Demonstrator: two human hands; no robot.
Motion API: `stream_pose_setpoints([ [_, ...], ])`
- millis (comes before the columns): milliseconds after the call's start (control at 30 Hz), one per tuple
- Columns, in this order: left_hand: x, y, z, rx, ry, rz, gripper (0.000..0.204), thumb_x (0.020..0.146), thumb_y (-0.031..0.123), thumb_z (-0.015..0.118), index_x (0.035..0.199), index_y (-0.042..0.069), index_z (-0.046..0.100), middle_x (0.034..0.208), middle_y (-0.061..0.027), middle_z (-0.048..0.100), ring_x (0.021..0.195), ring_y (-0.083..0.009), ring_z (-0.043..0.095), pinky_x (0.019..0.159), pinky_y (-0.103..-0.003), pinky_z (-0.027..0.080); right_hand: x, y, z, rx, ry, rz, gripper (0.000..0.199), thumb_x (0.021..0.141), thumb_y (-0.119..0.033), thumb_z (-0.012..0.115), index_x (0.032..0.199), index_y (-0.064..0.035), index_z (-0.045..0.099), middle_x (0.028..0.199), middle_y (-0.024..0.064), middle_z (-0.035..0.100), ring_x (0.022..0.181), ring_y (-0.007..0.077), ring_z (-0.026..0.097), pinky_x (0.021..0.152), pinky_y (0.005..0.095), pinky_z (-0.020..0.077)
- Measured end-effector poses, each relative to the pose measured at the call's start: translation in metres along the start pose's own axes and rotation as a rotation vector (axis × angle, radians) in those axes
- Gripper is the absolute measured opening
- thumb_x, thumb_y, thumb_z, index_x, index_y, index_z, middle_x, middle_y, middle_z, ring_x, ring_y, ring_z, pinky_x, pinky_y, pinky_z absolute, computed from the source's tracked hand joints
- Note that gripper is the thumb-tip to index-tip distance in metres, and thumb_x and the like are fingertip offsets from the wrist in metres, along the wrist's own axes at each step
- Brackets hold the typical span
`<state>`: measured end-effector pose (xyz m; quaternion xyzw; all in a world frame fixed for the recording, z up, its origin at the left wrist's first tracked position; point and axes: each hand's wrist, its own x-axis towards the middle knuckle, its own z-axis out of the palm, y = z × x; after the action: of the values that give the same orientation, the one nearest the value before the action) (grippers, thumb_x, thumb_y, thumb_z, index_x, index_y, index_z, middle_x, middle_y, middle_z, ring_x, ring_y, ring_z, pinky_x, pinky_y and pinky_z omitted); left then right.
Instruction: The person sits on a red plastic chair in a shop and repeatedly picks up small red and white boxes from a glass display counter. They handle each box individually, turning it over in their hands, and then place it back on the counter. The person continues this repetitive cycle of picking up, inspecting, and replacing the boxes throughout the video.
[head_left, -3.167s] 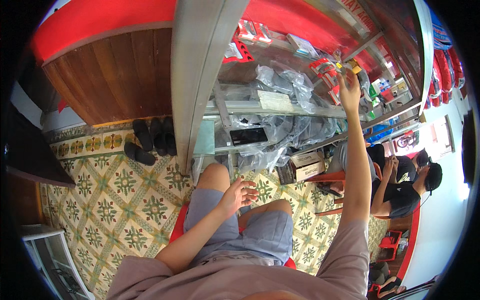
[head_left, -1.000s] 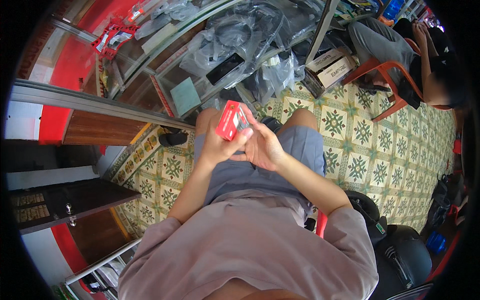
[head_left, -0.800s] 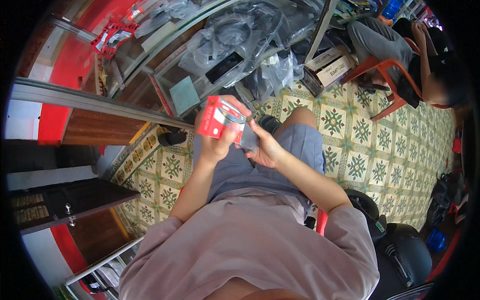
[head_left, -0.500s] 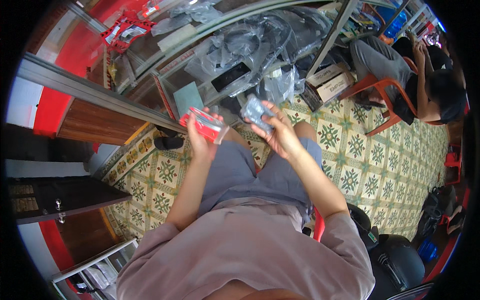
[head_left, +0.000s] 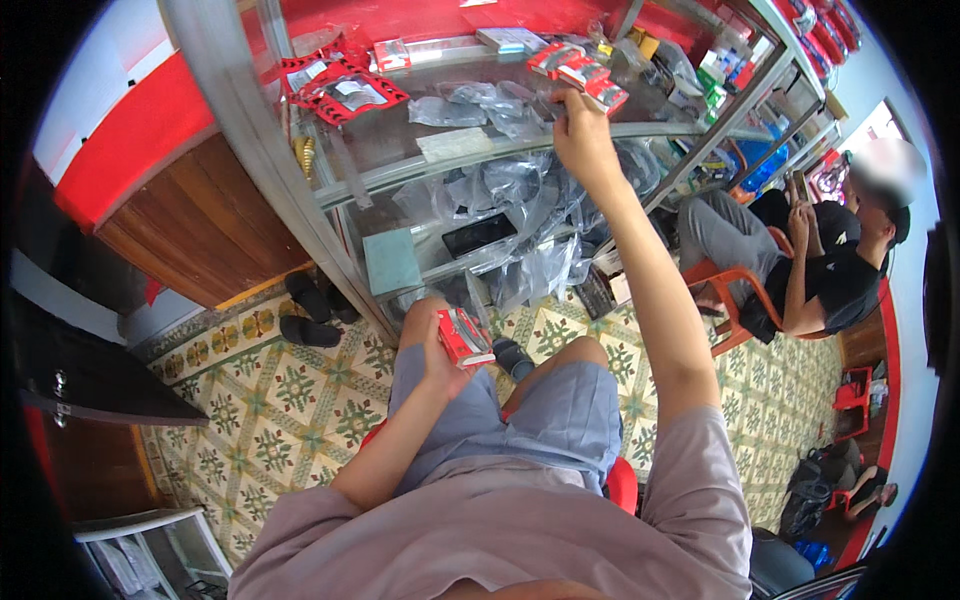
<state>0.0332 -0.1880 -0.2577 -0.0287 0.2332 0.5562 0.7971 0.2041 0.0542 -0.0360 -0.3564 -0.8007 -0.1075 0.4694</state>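
A small shop with a patterned tile floor (head_left: pixel 290 400) and a glass display cabinet (head_left: pixel 420 170) of plastic-wrapped stock; another person (head_left: pixel 820 270) sits on an orange chair nearby. The seated wearer appears to be mid-sorting stock: the right hand (head_left: pixel 583 135) reaches up, fingers pinched at red packets (head_left: pixel 585 70) on the glass shelf (head_left: pixel 480 150), while the left hand (head_left: pixel 440 350) grips a small red box (head_left: pixel 464 337) above the knee. Placing anything there likely needs a steady reach.

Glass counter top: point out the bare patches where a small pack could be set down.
Bare glass on the counter top lies between the red blister packs and the right hand, around the pale card. Crowded: the far edge with small boxes and the right end with bottles.
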Motion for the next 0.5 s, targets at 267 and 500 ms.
stream_pose_setpoints([
  [267, 0.001, 0.003, -0.004, 0.041, -0.131, 0.02, 0.063, 0.085, 0.068, 0.038, 0.115, 0.014, 0.048, 0.112, -0.0069, 0.057, 0.105, -0.0247, 0.056, 0.084, -0.041, 0.049, 0.01, -0.009, 0.035, 0.094, -0.295, 0.191, 0.047, 0.085, -0.017, 0.042, 0.129, -0.0019, 0.039, 0.122, 0.0297, 0.045, 0.115, 0.0441, 0.043, 0.098, 0.0466, 0.0351],
  [500, -0.001, 0.012, 0.0, -0.031, -0.241, 0.012, 0.069, 0.08, 0.073, 0.038, 0.12, 0.017, 0.049, 0.116, -0.0017, 0.057, 0.107, -0.023, 0.056, 0.088, -0.038, 0.046, -0.072, -0.119, -0.027, 0.47, -0.543, -0.058, 0.052, 0.075, -0.033, 0.068, 0.116, -0.004, 0.053, 0.113, 0.0193, 0.055, 0.105, 0.0385, 0.053, 0.091, 0.0443, 0.0423],
])
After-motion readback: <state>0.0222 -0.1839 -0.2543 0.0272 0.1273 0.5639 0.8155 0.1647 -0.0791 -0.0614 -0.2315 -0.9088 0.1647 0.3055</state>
